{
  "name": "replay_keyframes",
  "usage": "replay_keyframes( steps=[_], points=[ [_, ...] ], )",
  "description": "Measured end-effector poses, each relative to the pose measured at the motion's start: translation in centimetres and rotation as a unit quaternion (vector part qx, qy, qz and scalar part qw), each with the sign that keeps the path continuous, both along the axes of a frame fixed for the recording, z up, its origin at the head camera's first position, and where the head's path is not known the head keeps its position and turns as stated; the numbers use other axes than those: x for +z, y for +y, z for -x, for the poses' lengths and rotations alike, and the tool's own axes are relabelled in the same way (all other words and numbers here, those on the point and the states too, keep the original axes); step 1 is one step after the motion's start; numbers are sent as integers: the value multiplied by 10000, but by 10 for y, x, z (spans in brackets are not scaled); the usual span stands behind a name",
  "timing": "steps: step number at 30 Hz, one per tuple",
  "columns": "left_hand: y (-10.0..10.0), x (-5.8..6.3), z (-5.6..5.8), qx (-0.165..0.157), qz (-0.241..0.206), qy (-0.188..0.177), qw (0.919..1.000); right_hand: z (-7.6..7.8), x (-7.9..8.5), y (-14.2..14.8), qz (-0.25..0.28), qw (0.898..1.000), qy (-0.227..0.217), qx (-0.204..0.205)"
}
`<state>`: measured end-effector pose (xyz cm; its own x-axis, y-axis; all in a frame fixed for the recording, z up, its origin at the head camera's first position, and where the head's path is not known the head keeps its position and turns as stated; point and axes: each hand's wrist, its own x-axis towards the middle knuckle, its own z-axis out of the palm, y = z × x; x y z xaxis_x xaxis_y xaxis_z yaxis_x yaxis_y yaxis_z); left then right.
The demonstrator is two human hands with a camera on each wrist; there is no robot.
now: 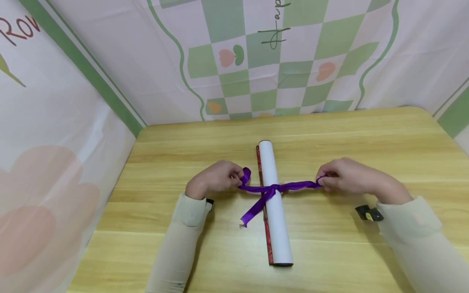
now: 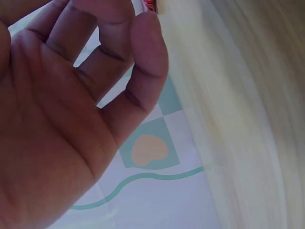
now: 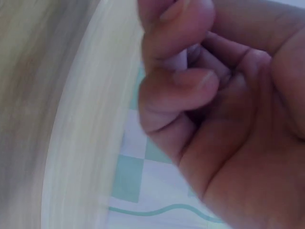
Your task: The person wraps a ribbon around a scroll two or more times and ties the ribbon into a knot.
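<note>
A rolled scroll (image 1: pixel 272 162), white outside with a red patterned strip along its left edge, lies lengthwise on the table. Around its middle runs a purple ribbon (image 1: pixel 298 186), crossed or knotted on top of the roll. My left hand (image 1: pixel 221 176) pinches the ribbon on the left side, where a short loop stands up by the fingertips. On the right, my right hand (image 1: pixel 346 176) pinches the other end, and the ribbon stretches nearly straight between both hands. One loose frayed tail hangs toward the lower left of the knot. Both wrist views show curled fingers, with the ribbon out of sight.
The wooden table (image 1: pixel 146 171) has a rounded far corner at the right. Behind it hangs a green and white checked cloth (image 1: pixel 264 77), and another printed cloth (image 1: pixel 55 122) covers the left side. A small black strap piece (image 1: pixel 368 213) shows by the right cuff.
</note>
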<state>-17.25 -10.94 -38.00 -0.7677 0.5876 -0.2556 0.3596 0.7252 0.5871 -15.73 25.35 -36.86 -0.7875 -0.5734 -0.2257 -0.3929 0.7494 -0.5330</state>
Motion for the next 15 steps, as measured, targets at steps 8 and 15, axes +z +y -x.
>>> replay_keyframes(
  steps=[8, 15],
  points=[
    [-11, 4, 2, 343, -674, -30, 9971, 4, 0, -9, 716, 9845, 1551, -404],
    [-30, 11, 5, 1149, -1129, 349, 9863, 7, -1, -5, 847, 9755, 1890, -735]
  ],
)
